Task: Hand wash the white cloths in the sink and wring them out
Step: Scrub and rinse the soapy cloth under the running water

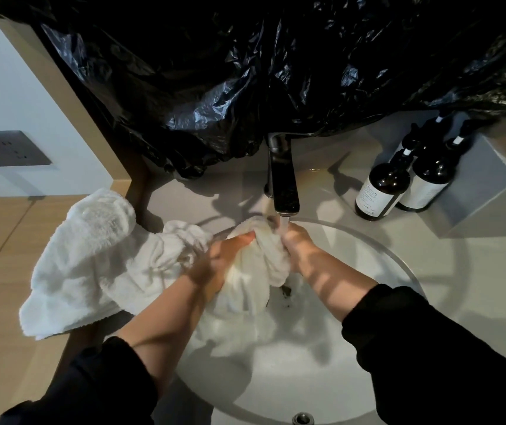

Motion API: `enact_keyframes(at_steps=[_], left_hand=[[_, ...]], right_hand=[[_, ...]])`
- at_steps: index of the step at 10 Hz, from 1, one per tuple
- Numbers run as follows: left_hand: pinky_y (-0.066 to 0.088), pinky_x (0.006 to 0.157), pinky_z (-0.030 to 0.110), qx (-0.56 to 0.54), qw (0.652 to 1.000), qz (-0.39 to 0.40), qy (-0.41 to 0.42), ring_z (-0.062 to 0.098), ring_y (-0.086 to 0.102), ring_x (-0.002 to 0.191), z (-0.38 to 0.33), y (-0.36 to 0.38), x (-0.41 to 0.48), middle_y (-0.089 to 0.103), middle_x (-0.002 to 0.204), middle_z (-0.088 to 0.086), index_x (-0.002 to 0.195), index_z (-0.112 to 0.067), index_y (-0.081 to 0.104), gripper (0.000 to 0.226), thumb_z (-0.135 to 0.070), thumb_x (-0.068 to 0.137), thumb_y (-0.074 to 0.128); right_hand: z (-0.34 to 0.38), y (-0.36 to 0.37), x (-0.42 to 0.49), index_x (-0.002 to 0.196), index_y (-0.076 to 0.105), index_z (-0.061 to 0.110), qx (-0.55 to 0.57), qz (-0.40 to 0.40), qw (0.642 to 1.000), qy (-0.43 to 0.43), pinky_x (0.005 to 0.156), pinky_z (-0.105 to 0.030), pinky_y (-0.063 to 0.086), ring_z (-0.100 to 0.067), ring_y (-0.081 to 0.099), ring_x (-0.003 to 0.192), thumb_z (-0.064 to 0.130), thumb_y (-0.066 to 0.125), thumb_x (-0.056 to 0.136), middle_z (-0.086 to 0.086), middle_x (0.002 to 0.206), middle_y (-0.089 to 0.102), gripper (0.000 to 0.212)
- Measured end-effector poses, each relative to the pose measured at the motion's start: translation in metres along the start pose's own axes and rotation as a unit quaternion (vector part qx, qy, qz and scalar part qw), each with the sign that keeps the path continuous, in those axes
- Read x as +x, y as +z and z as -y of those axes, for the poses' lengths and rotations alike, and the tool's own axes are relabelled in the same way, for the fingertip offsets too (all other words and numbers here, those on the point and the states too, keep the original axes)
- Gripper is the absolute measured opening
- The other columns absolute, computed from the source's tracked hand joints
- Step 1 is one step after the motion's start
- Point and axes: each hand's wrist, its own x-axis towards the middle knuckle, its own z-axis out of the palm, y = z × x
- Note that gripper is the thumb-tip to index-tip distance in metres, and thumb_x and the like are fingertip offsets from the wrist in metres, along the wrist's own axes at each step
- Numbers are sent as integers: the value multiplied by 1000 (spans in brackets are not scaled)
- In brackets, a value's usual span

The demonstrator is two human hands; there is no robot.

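White terry cloth (258,265) hangs bunched at the centre of the frame, directly under the faucet (282,182), with its lower end trailing into the sink (377,256). Water runs from the spout onto the top of the bunch. The left hand (219,262) is clenched on the left side of the cloth; the right hand (299,246) is clenched on the right side, just below the water stream. Both forearms are bare, with black sleeves (423,342) pushed back at the lower edge of the frame.

A second white towel (92,262) lies heaped at centre left, on the counter edge beside the basin, touching the held cloth near the left hand. The overflow fitting (303,419) sits at the bottom rim of the sink.

Two dark pump bottles (382,187) with pale labels stand side by side on the grey counter (475,271) at upper right. Black plastic sheeting (245,72) covers the upper frame behind the faucet. A wall socket plate (6,148) is at left.
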Motion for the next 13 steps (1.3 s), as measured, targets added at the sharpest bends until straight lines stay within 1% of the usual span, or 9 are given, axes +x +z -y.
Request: enact_keyframes(at_steps=[1, 2, 3, 5, 7, 8, 10, 12, 13], left_hand=[[54, 63, 22, -14, 1000, 18, -12, 23, 64, 82, -7, 20, -4, 68, 90, 10, 96, -7, 64, 21, -24, 98, 52], [52, 87, 37, -33, 998, 49, 3, 30, 63, 107, -7, 34, -1, 66, 115, 16, 120, -6, 62, 39, -36, 96, 55], [51, 90, 40, -54, 997, 57, 2, 28, 64, 103, -6, 45, 0, 66, 112, 14, 117, -11, 62, 39, -42, 96, 51], [48, 75, 38, -145, 982, 124, 7, 17, 69, 74, -2, 40, 0, 72, 83, 6, 95, -13, 65, 37, -38, 101, 38], [53, 79, 33, -96, 982, 162, -3, 19, 67, 87, -7, 31, -1, 68, 96, 11, 108, -4, 62, 43, -41, 99, 42], [54, 75, 27, -29, 986, 164, 24, 15, 66, 84, -11, 36, -11, 66, 93, 3, 99, -11, 61, 25, -27, 101, 42], [41, 66, 16, 258, 961, 12, 101, 11, 60, 77, -12, 25, 5, 63, 83, -5, 104, -13, 67, 54, -62, 86, 51], [41, 59, 24, 190, 977, -33, 87, 15, 50, 61, 6, 21, 12, 55, 71, 4, 73, -16, 56, 33, -39, 97, 49], [44, 94, 30, 121, 989, 35, 81, 18, 59, 109, 26, 17, 2, 63, 118, -1, 115, -20, 62, 39, -45, 101, 37]], right_hand=[[-5, -26, -5, 103, 60, 15, -18, -43, 999, -27, 73, -33, 52, -21, 59, 74, 35, 50, 96, -3, 83, 60, 24], [-8, -44, -11, 95, 64, 13, 35, -31, 999, -21, 88, -40, 55, -27, 66, 86, 37, 52, 93, -10, 97, 69, 27], [-5, -66, -26, 80, 66, 12, 161, 44, 986, 26, 68, -25, 55, -18, 67, 65, 20, 42, 98, -6, 72, 70, 31], [-12, -109, -27, 111, 70, 4, 305, 152, 936, 89, 98, -47, 46, -32, 61, 110, 12, 43, 82, -15, 122, 64, 41], [-3, -119, -30, 136, 42, 44, -163, 193, 958, -134, 110, -28, 27, -2, 39, 132, 65, 67, 74, 12, 147, 41, 71], [12, -96, -42, 147, 25, 37, -323, 262, 888, -196, 108, -24, 36, -1, 44, 129, 37, 78, 76, 13, 140, 49, 88], [9, -81, -43, 86, 70, 23, -425, 225, 863, -158, 78, -23, 48, -14, 66, 85, 32, 78, 73, 5, 86, 72, 17], [2, -95, -50, 104, 70, 3, -179, 213, 953, -119, 94, -48, 51, -34, 67, 101, 31, 83, 53, -18, 104, 72, 59], [9, -97, -58, 111, 65, -3, -19, 199, 975, -98, 94, -46, 50, -36, 66, 101, 21, 73, 67, -23, 107, 69, 51]])
